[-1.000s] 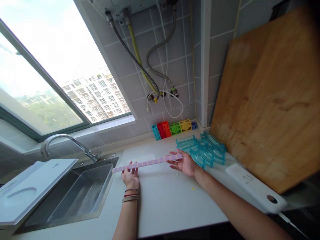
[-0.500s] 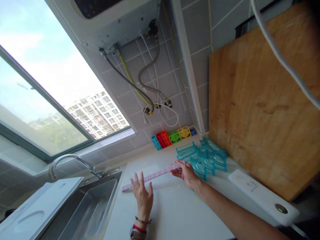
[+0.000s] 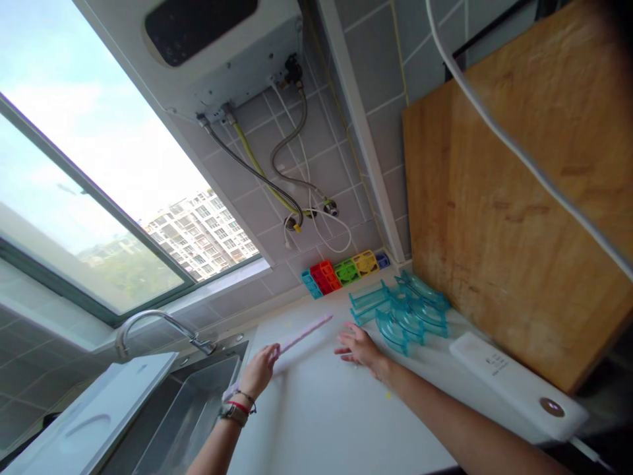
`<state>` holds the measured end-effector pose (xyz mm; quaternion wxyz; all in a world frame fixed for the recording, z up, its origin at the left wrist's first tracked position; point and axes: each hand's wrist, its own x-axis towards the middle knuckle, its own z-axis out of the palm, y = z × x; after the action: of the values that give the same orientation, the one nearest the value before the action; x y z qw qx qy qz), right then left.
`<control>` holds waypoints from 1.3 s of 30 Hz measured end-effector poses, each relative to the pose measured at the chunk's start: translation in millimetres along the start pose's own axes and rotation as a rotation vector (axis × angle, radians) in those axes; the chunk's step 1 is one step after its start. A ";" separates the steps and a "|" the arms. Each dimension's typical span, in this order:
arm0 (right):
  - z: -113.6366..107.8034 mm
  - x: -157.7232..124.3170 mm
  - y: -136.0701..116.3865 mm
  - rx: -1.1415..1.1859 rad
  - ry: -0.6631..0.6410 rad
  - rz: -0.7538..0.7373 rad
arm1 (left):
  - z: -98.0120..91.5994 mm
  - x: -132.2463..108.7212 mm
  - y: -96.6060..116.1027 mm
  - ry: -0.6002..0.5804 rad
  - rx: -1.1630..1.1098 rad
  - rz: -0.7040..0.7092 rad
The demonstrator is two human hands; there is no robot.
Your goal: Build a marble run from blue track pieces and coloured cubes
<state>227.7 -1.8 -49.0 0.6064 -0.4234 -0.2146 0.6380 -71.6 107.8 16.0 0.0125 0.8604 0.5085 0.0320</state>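
A long, thin lilac strip (image 3: 309, 331) with pale bands across it lies slantwise over the white counter. My left hand (image 3: 261, 371) is closed around its middle, and the strip's near end shows again beside my wrist. Its far end points toward the colored blocks. My right hand (image 3: 361, 349) is apart from the strip, fingers spread and holding nothing, over the counter. Close by that hand are several clear teal plastic track-like pieces (image 3: 368, 300), some straight and some curved.
Several colored plastic blocks (image 3: 347, 272) stand in a row against the tiled wall. A sink with a faucet (image 3: 163, 323) and a white board (image 3: 123, 402) is at left. At right are a wooden board (image 3: 514, 191) and a white power strip (image 3: 519, 386).
My right hand has let go of the strip's far end. My left hand has gone from spread fingers to gripping the strip, which has shifted left and turned more steeply.
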 end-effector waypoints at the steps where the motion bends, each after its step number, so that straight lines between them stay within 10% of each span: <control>1: 0.5 0.6 1.7 -0.041 -0.005 0.010 | -3.4 5.9 -4.1 -0.002 0.009 -0.023; 10: -0.6 13.0 10.3 -0.227 -0.083 0.060 | -16.6 45.3 -3.2 -0.049 0.024 -0.216; 18: -4.2 19.6 15.2 -0.292 -0.135 0.060 | 13.7 70.6 23.7 -0.160 -0.158 -0.432; 39: -7.5 22.8 18.0 -0.331 -0.195 0.039 | 31.8 83.9 98.5 -0.207 -0.455 -0.484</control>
<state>225.3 15.1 -73.7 0.4922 -0.4577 -0.3662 0.6436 57.0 134.1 -6.9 0.2626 0.6886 0.6738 0.0533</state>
